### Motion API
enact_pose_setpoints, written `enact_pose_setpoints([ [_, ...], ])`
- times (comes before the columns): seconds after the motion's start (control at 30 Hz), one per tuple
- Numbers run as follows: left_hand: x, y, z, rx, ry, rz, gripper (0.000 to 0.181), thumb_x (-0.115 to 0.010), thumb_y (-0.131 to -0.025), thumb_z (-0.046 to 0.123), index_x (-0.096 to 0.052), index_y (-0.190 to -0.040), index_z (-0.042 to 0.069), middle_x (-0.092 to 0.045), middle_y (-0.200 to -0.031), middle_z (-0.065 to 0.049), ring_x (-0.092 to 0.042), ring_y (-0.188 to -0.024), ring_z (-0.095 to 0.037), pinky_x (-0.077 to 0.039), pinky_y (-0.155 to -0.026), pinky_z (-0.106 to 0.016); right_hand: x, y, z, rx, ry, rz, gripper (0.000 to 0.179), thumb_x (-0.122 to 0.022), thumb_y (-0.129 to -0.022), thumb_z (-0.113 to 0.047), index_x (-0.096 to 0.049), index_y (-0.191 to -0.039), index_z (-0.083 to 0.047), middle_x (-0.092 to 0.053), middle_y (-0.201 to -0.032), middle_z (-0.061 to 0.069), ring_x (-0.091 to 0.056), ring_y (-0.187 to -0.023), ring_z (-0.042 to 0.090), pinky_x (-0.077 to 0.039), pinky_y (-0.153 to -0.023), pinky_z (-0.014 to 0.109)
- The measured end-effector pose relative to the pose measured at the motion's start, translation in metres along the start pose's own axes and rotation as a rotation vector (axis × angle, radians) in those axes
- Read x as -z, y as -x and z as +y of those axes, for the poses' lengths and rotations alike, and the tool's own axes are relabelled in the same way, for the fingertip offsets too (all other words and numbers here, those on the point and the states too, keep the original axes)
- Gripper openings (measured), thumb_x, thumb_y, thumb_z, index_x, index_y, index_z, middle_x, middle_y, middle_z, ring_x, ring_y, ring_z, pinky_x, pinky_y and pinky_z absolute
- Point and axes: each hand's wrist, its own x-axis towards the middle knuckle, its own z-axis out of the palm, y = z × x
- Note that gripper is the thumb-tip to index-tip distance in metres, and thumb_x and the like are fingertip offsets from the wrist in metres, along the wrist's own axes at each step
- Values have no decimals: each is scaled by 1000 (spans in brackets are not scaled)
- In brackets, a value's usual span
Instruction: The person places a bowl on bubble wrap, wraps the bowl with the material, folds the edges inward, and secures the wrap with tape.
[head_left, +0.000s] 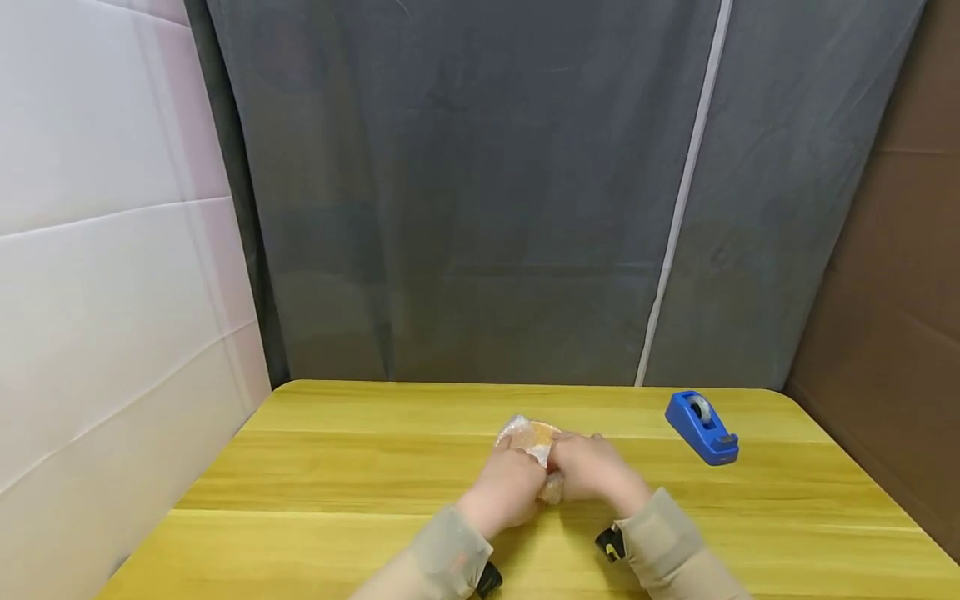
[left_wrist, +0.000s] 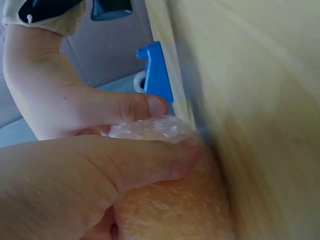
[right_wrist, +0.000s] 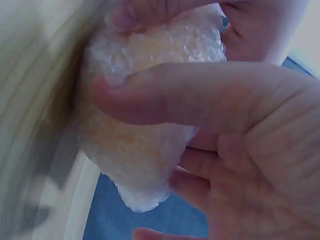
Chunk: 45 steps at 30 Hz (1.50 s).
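From where I stand, the left hand has its thumb pressed over the bubble-wrapped bundle, gripping its left side, above the middle of the yellow wooden table. The right hand holds the bundle's right side, thumb across the wrap and fingers behind it. Farther right, well apart, a blue tape dispenser stands toward the table's far right corner.

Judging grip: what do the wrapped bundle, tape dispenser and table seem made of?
Wrapped bundle: apparently clear bubbled plastic, glossy and crinkled; contents unclear. Tape dispenser: probably hard plastic, smooth, evenly blue. Table: wood or wood-look laminate, satin, showing yellow grain.
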Motion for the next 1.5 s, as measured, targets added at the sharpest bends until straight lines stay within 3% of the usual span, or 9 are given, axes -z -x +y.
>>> enact_pose_setpoints([
  [0.2, 7, 6, -2, -33, 36, -21, 27, -79, -73, 40, -61, -63, 21, -58, -61, 7, -57, -61, -10, -48, -83, -36, 1, 2, -4, 55, -6, -21, 15, -77, -68, -21, -63, -64, -21, -70, -87, -4, -57, -119, 27, -47, -81, 63],
  [0.43, 25, 13, -16, -79, 224, -138, 33, -78, -75, 45, -58, -65, 22, -51, -55, 12, -51, -58, -7, -48, -69, -26, 5, 0, -11, 78, -25, -81, 19, -85, -60, -16, -72, -73, -22, -71, -87, -11, -58, -119, 24, -55, -74, 42],
  [0.6, 32, 18, -12, -78, 205, -186, 39, -77, -77, 47, -52, -60, 22, -46, -52, 13, -44, -52, -6, -46, -62, -26, 9, 3, -19, 90, -33, -135, 30, -87, -53, -9, -67, -69, -24, -72, -91, -10, -59, -117, 21, -50, -61, 29],
  [0.77, 34, 16, -7, -18, 173, -187, 37, -76, -77, 50, -54, -64, 23, -50, -57, 12, -48, -57, -7, -50, -69, -32, 11, 3, -20, 99, -9, -96, 26, -81, -58, -7, -62, -65, -24, -72, -95, -6, -60, -114, 22, -51, -63, 32],
  [0.93, 30, 10, -4, 50, 102, -160, 36, -69, -83, 52, -59, -66, 22, -59, -65, 6, -60, -67, -15, -52, -72, -39, 8, 1, -13, 94, 7, -39, 16, -76, -71, -15, -62, -68, -22, -72, -100, 0, -57, -120, 27, -54, -76, 44],
  [1.13, 21, 4, -6, 122, 96, -127, 35, -63, -89, 49, -62, -69, 20, -65, -70, 1, -65, -76, -22, -53, -76, -43, 0, -5, -3, 85, 8, 9, 11, -75, -74, -14, -67, -77, -20, -71, -103, -1, -49, -128, 30, -51, -86, 53],
  [1.33, 8, 2, -8, 142, 121, -88, 32, -61, -91, 48, -69, -79, 19, -67, -73, 3, -65, -76, -20, -50, -87, -44, -10, -10, 8, 97, -62, 25, 12, -72, -78, -9, -69, -82, -19, -71, -104, -4, -45, -132, 30, -49, -91, 50],
  [1.5, -2, 0, -9, 143, 131, -83, 31, -61, -90, 49, -72, -90, 20, -70, -81, 6, -63, -90, -21, -43, -99, -45, -15, -13, 13, 67, -90, 22, 15, -73, -74, -9, -71, -84, -20, -71, -103, -5, -44, -133, 29, -49, -91, 52],
])
